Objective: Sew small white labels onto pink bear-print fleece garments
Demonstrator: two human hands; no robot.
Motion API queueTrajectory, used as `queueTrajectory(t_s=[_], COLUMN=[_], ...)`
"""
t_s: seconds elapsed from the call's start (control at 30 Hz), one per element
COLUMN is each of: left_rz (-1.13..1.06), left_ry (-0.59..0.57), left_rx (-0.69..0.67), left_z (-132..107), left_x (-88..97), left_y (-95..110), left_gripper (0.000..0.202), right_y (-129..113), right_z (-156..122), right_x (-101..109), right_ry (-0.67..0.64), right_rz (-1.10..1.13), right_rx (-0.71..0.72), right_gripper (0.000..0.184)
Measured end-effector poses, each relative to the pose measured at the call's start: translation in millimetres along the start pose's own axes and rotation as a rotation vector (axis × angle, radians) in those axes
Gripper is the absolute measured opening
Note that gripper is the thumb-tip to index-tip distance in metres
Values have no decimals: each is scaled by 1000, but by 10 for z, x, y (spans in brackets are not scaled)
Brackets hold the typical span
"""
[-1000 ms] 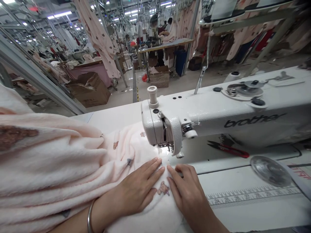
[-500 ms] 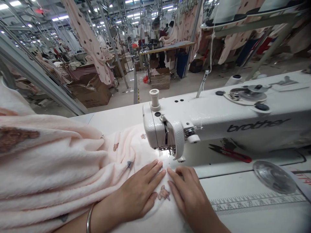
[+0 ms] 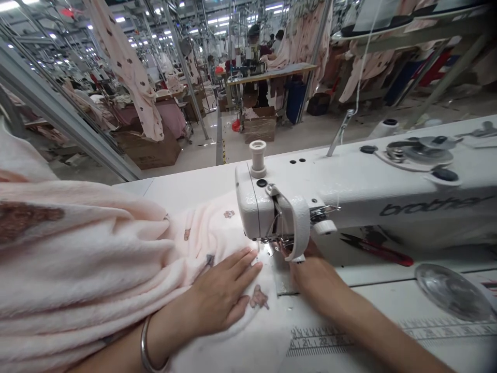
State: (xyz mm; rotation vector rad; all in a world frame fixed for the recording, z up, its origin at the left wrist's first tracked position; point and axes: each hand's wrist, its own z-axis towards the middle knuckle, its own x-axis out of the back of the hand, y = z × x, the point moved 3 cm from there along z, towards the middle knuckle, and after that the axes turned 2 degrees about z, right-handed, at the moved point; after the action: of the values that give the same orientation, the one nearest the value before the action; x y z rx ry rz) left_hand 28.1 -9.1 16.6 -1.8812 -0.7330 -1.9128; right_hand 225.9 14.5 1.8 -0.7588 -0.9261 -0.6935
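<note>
Our left hand (image 3: 221,292) lies spread on the pale pink fleece fabric (image 3: 97,259); our right hand (image 3: 314,274) sits behind the head of the Brother sewing machine (image 3: 368,186), its grip hidden from us.

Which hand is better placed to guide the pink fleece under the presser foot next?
Probably the right hand: it reaches beside the presser foot. The left hand lies flat on the fleece, farther back.

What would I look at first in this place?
The big white Brother sewing machine fills the right side, with fluffy pale pink fabric heaped on the left. The left hand lies flat on it; the right hand reaches in by the needle. Pink garments hang in the background.
</note>
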Motion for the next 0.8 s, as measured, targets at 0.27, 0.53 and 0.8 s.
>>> queueTrajectory(t_s=[0.27,0.53,0.8], left_rz=[-17,-19,-64], left_ry=[5,-14,4], left_rx=[-7,13,6], left_z=[20,52,67], left_x=[6,-2,39], left_y=[-3,-83,-76], left_gripper=[61,57,52], right_y=[-309,-247,-219], right_z=[-283,-240,-239], right_x=[-175,-219,-219], right_ry=[84,110,121], right_rz=[-14,-33,-68], right_rx=[41,64,77], right_gripper=[49,56,61])
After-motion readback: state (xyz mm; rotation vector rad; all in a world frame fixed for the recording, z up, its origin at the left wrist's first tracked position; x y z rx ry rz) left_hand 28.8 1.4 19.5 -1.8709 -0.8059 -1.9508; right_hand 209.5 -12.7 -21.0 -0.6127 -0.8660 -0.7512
